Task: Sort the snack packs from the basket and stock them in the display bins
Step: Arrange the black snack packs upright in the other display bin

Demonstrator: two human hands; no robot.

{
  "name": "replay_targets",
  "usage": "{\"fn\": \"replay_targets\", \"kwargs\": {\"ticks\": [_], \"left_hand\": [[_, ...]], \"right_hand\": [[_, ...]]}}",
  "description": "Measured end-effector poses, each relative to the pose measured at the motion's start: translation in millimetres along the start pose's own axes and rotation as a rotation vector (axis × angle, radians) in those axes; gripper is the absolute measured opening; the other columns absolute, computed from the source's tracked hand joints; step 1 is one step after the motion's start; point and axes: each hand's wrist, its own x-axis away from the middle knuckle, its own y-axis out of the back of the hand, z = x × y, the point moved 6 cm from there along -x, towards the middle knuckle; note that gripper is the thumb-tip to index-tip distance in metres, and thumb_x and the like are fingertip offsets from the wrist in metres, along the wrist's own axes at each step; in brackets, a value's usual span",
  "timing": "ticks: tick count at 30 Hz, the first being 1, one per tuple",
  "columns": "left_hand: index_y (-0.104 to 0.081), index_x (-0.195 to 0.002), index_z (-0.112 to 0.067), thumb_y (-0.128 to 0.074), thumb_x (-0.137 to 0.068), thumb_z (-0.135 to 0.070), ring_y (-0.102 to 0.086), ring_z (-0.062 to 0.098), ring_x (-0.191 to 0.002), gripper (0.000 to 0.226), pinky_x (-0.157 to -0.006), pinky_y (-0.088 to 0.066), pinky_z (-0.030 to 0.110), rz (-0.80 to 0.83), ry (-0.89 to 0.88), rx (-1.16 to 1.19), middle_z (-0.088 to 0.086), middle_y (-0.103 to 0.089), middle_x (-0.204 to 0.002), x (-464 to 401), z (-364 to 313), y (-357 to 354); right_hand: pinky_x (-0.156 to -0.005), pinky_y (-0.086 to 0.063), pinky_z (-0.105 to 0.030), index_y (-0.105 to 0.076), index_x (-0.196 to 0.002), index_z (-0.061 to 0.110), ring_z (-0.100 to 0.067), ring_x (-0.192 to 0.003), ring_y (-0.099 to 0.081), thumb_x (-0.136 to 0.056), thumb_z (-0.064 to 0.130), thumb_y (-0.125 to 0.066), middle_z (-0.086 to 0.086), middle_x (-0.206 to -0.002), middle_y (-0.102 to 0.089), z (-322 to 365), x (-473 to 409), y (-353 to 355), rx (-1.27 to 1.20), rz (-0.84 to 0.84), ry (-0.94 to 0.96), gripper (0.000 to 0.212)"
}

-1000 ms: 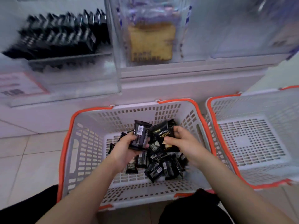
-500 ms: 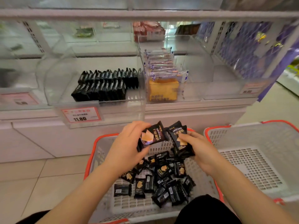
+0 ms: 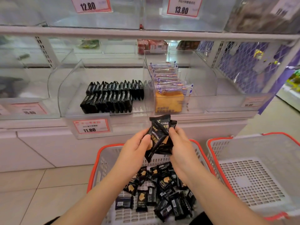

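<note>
You had a small stack of black packs (image 3: 159, 137) pinched btwn both hands: left hand (image 3: 136, 148) & right hand (image 3: 179, 143) curled on its sides, above the basket (image 3: 97, 168). Best squared the edges 1st, then slid them upright into the bin (image 3: 103, 114) ahead-left, beside the 2 rows (image 3: 112, 96).
</note>
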Motion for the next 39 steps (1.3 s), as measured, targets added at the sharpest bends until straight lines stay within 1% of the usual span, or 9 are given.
{"fn": "replay_targets", "kwargs": {"ticks": [3, 7, 12, 18, 22, 28, 31, 36, 39], "left_hand": [[-0.056, -0.101, -0.044, -0.048, -0.094, -0.026, -0.06, -0.012, -0.076, 0.02, -0.066, -0.046, 0.005, -0.018, 0.053, -0.017, -0.018, -0.066, -0.08, -7.0, 6.1, 6.6], [-0.058, -0.105, -0.036, -0.045, -0.094, -0.031, -0.061, -0.004, -0.08, 0.018, -0.08, -0.049, 0.02, -0.048, 0.003, -0.022, -0.02, -0.065, -0.075, -16.1, 0.4, 13.9], [-0.056, -0.095, -0.033, -0.035, -0.097, -0.031, -0.049, -0.006, -0.056, 0.021, -0.054, -0.038, 0.008, -0.12, -0.117, -0.048, -0.023, -0.056, -0.06, -35.4, -26.4, 32.5], [-0.062, -0.076, -0.043, -0.034, -0.09, -0.047, -0.056, -0.002, -0.065, 0.031, -0.073, -0.046, 0.026, -0.058, -0.06, 0.263, -0.019, -0.061, -0.068, -64.2, -45.6, 60.8], [-0.06, -0.076, -0.016, -0.039, -0.096, -0.03, -0.055, 0.022, -0.081, 0.032, -0.073, -0.045, 0.031, -0.018, 0.019, -0.299, 0.004, -0.063, -0.079, -128.6, -36.9, 99.4], [-0.052, -0.124, -0.012, -0.052, -0.09, -0.027, -0.052, 0.026, -0.112, 0.038, -0.092, -0.046, 0.039, 0.327, -0.056, -1.096, 0.009, -0.054, -0.123, -177.9, 13.4, 103.1], [-0.048, -0.124, -0.012, -0.056, -0.087, -0.034, -0.05, 0.027, -0.112, 0.044, -0.088, -0.047, 0.042, 0.415, -0.078, -1.204, 0.008, -0.048, -0.122, -186.3, 20.3, 96.7], [-0.046, -0.124, -0.014, -0.06, -0.082, -0.049, -0.048, 0.026, -0.113, 0.057, -0.082, -0.044, 0.04, 0.425, -0.108, -1.253, 0.007, -0.047, -0.121, -197.8, 23.6, 98.7], [-0.045, -0.122, -0.014, -0.061, -0.081, -0.051, -0.044, 0.027, -0.115, 0.058, -0.081, -0.044, 0.041, 0.388, -0.101, -1.246, 0.007, -0.046, -0.121, -201.7, 26.5, 96.3]], "right_hand": [[-0.103, -0.041, -0.041, -0.052, -0.111, 0.028, -0.016, -0.11, -0.059, -0.1, 0.024, -0.039, 0.001, -0.113, -0.065, 4.9, -1.8, -7.1, 0.008, 0.003, 0.085, 0.018], [-0.091, -0.048, -0.016, -0.048, -0.122, 0.027, -0.005, -0.11, -0.058, -0.098, 0.016, -0.041, 0.003, -0.121, -0.061, 21.5, -3.0, -19.4, 0.009, 0.059, 0.276, 0.027], [-0.09, -0.046, -0.013, -0.046, -0.116, 0.034, 0.001, -0.109, -0.056, -0.099, 0.014, -0.04, 0.011, -0.117, -0.059, 50.2, -9.9, -42.6, 0.044, 0.174, 0.403, 0.027], [-0.098, -0.04, -0.021, -0.042, -0.125, 0.033, -0.005, -0.117, -0.05, -0.086, 0.027, -0.053, 0.01, -0.121, -0.057, 102.1, -11.5, -96.8, 0.515, 0.41, 0.636, 0.04], [-0.076, -0.046, -0.03, -0.047, -0.112, 0.011, -0.02, -0.095, -0.057, -0.087, 0.029, -0.055, -0.006, -0.103, -0.061, 130.5, -53.8, -106.4, 1.084, 0.031, 0.542, 0.032], [-0.088, -0.047, -0.035, -0.034, -0.129, -0.007, -0.033, -0.12, -0.046, -0.085, 0.018, -0.062, -0.019, -0.127, -0.047, 87.6, -116.0, -141.3, 1.693, -0.116, 0.225, 0.059], [-0.092, -0.046, -0.035, -0.037, -0.129, -0.008, -0.033, -0.122, -0.046, -0.089, 0.012, -0.057, -0.02, -0.129, -0.043, 72.7, -143.4, -147.6, 1.789, -0.051, 0.196, 0.05], [-0.094, -0.044, -0.036, -0.02, -0.139, -0.006, -0.032, -0.12, -0.046, -0.08, 0.038, -0.07, -0.02, -0.136, -0.028, 65.6, -163.5, -147.9, 1.808, 0.251, 0.093, 0.089], [-0.091, -0.042, -0.039, -0.035, -0.128, 0.004, -0.033, -0.119, -0.039, -0.077, 0.028, -0.072, -0.016, -0.132, -0.026, 63.6, -155.4, -140.6, 1.933, 0.326, 0.23, 0.068]]}}
